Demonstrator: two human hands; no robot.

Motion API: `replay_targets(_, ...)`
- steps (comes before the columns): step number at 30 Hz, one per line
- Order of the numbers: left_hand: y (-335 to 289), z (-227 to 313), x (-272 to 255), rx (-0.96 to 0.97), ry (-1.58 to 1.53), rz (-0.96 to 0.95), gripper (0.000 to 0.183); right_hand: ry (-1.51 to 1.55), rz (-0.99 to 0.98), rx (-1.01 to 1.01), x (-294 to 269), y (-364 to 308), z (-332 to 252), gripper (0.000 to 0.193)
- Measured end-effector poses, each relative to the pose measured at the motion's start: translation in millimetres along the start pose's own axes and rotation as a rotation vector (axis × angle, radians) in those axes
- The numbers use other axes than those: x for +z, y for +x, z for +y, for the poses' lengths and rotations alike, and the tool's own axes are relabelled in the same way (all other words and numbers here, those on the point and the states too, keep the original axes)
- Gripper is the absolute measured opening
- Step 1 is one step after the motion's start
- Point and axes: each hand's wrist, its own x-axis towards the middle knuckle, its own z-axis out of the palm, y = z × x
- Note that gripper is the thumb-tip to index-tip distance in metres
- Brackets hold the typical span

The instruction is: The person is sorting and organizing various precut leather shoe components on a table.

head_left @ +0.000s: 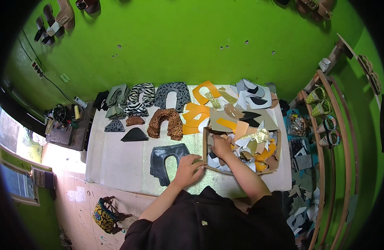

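Observation:
A shallow cardboard box (205, 143) full of cut scraps in white, orange, gold glitter and tan stands at the right of the table. My right hand (221, 146) reaches into its left side, fingers down among the scraps and mostly hidden. Just outside the box's near left corner is my left hand (189, 170), fingers apart, the tips close to the cardboard edge; I cannot tell whether they touch it. Under and beside that hand lies a stack of black U-shaped pieces (159, 162). Leopard-print U-shaped pieces (158, 123) lie farther back.
Along the back of the table (117, 162) are zebra-print pieces (141, 93), grey patterned pieces (171, 95), olive folded pieces (117, 98) and orange cutouts (196, 116). A sewing machine (60, 113) stands left. Right is a wooden rack (319, 162) with sandals; a patterned stool (104, 216) is lower left.

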Motion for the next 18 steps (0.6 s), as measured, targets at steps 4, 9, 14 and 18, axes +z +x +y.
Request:
replay_targets(4, 0, 2, -5, -0.005, -0.029, 0.01, 0.014, -0.019, 0.102, -0.228, -16, -16, 0, 0.029)
replay_targets(9, 2, 2, -15, 0.005, -0.027, 0.172, 0.016, 0.272, 0.244, -0.252, -68, -60, -24, 0.017)
replay_targets(14, 18, 19, -21, -0.016, -0.091, 0.253, 0.033, 0.869, 0.362, -0.263, -96, -94, -22, 0.024)
replay_targets(18, 33, 37, -23, 0.09, -0.232, 0.359, 0.038, 0.794, 0.389, -0.441, -113, -111, -26, 0.023)
